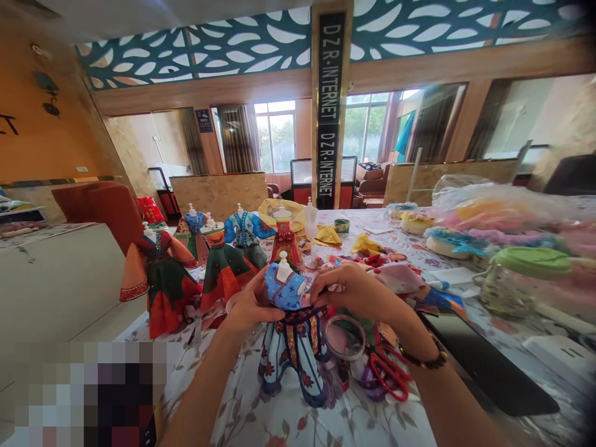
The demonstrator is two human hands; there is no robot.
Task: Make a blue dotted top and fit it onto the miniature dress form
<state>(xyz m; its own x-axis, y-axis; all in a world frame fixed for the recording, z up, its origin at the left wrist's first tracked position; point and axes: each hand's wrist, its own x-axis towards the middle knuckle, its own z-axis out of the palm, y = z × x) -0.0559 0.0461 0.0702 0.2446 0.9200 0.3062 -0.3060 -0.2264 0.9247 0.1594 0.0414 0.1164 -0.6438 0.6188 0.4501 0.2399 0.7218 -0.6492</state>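
Observation:
A small white mannequin (283, 267) stands upright on the table in front of me. It wears a doll outfit with a blue patterned top (285, 293) and a striped light-blue skirt (291, 354) banded in dark trim at the waist. My left hand (249, 303) grips the dressed mannequin at its left side, thumb across the waist. On the other side, my right hand (348, 288) has its fingers bent and pinched against the edge of the blue top; the fingertips partly hide what they hold.
Red-handled scissors (390, 372) and a clear round container (344, 338) lie right of the skirt. Several dressed mannequins, including one in a blue jacket (243, 228), stand behind at left. Further right are a black phone (488, 363) and a green-lidded jar (526, 282).

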